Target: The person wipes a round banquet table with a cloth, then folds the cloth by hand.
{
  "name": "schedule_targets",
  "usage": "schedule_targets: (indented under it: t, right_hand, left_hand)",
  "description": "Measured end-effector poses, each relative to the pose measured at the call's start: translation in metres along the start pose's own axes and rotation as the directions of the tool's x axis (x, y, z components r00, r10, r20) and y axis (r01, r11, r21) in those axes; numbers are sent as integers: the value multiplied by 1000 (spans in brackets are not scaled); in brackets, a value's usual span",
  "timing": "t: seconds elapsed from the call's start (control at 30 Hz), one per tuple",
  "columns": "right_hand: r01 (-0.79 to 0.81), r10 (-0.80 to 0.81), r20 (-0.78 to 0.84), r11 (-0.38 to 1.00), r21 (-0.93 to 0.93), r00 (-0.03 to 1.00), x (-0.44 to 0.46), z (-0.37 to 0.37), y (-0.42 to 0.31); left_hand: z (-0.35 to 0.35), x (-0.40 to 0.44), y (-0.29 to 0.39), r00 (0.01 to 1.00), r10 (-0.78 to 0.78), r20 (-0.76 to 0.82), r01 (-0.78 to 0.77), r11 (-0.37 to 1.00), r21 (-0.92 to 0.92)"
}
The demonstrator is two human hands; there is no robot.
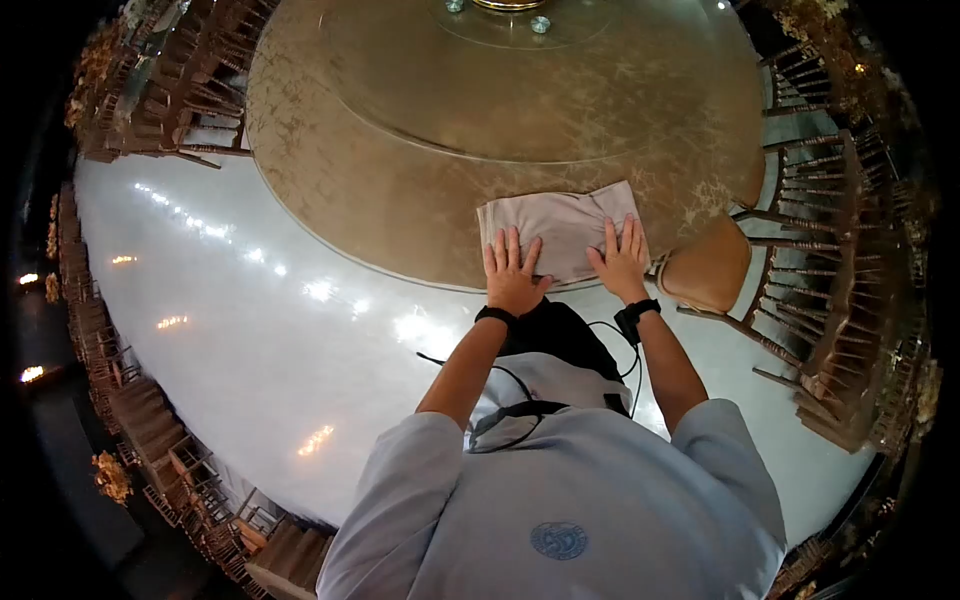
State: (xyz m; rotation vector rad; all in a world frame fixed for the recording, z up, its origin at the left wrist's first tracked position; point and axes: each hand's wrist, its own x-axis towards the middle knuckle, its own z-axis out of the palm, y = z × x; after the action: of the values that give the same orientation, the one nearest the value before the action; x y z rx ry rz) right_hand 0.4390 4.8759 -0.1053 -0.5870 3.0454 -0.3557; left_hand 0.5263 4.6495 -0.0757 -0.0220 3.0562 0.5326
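Cloth [566,235] lies folded at five o'clock on the tabletop [400,200], beneath the left hand [513,283] and right hand [622,268], fingers spread flat. It looks light, soft, probably floppy; its ten and two o'clock corners would suit gripping.

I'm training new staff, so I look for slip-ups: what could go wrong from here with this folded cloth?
Creasing: the cloth already shows wrinkles near the right hand, so pressing or sliding it may bunch the layers further.

Slipping: it lies by the near edge of the round table, so a pull toward the body by either hand might drag it over the rim.
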Motion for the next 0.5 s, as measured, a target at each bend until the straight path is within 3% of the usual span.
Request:
schedule_targets:
  t: [0.23, 0.3, 0.5]
  right_hand:
    - [-32, 34, 59, 999, -21, 998, -25, -16, -6]
    - [-109, 110, 90, 994, -11, 990, -27, -17, -10]
    - [-140, 140, -12, 990, 18, 990, -36, -28, -20]
  left_hand:
    - [9, -24, 10, 1000, -13, -4, 13, 999, 30]
    - [10, -31, 15, 1000, -24, 2, 24, 999, 34]
    - [13, -35, 20, 999, -33, -33, 35, 997, 64]
